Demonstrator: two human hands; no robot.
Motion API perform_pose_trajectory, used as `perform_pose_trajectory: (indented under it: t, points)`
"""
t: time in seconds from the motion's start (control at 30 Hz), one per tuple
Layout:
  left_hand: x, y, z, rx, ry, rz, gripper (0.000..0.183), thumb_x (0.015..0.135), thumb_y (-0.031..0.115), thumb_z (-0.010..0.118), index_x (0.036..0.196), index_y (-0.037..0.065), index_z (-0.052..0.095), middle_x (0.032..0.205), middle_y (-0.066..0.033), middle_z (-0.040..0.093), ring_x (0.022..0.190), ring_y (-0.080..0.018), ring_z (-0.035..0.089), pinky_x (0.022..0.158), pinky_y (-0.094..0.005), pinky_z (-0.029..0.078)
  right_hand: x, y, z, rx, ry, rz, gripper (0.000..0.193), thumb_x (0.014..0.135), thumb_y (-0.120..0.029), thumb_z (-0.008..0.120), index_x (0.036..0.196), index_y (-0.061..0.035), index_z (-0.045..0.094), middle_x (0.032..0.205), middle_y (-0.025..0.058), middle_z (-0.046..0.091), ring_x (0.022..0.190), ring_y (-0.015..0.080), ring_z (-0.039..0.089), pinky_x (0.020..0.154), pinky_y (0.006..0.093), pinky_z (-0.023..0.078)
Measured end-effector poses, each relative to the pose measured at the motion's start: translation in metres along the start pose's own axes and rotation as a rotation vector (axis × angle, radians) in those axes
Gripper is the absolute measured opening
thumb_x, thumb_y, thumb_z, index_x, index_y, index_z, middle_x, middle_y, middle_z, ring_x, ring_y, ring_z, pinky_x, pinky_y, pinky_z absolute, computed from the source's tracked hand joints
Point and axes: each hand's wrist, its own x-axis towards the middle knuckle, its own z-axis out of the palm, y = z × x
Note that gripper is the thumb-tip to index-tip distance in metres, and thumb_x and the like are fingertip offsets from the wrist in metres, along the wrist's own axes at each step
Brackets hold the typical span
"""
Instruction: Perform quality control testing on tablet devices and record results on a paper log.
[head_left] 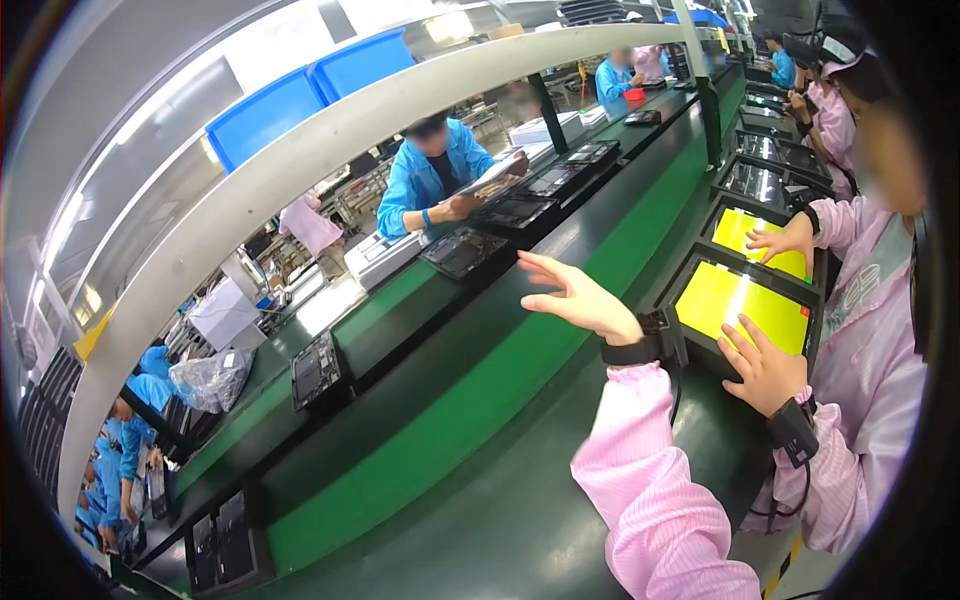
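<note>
My left hand (580, 298) is raised over the green bench, holding nothing, its fingers stretched out and apart. A black strap with a small device is around that wrist. My right hand (764, 366) lies palm down with spread fingers at the lower edge of a tablet's bright yellow screen (718, 302). The tablet sits in a black tray (665, 290). A corded black device is strapped to my right wrist. Just beyond, another person's hand (785, 242) rests on a second yellow-lit tablet (738, 230).
A green-and-black conveyor line (440, 420) runs along the bench, carrying several black trays with devices, one of them a tray (465, 252) across from me. A white rail (300, 120) crosses above it. A worker in blue (425, 180) sits opposite, holding papers. A clear plastic bag (213, 380) lies farther left.
</note>
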Motion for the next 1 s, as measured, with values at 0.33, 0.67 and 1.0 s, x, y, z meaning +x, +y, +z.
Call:
perform_pose_trajectory:
  t: [0.33, 0.67, 1.0]
  points:
    - [-0.005, -0.002, -0.001, 0.020, 0.032, 0.027, 0.058, 0.078, 0.031, 0.064, 0.129, 0.008, 0.048, 0.137, -0.0142, 0.043, 0.127, -0.0326, 0.038, 0.104, -0.0451, 0.025, -0.024, -0.055, -0.025, 0.891, 0.055, -0.289, 0.058, 0.091, -0.016, 0.049, 0.142, -0.0026, 0.025, 0.139, 0.0205, 0.037, 0.127, 0.0281, 0.040, 0.103, 0.0417, 0.034]
    - [-0.001, 0.005, -0.007, 0.013, -0.017, 0.001, 0.058, 0.081, 0.029, 0.062, 0.132, 0.008, 0.043, 0.140, -0.0135, 0.038, 0.129, -0.0324, 0.033, 0.106, -0.0463, 0.022, -0.034, -0.076, 0.001, 0.621, -0.664, -0.133, 0.054, 0.089, -0.026, 0.058, 0.132, 0.0015, 0.041, 0.119, 0.0234, 0.056, 0.107, 0.0324, 0.057, 0.091, 0.0416, 0.045]
    - [-0.006, 0.013, 0.017, 0.088, 0.086, -0.018, 0.066, 0.077, 0.030, 0.061, 0.134, 0.005, 0.039, 0.139, -0.0175, 0.036, 0.131, -0.0364, 0.028, 0.108, -0.0522, 0.016, 0.011, 0.096, 0.038, 0.772, 0.186, 0.522, 0.065, 0.082, -0.034, 0.067, 0.131, -0.0008, 0.040, 0.129, 0.0206, 0.043, 0.111, 0.0295, 0.050, 0.090, 0.0424, 0.046]
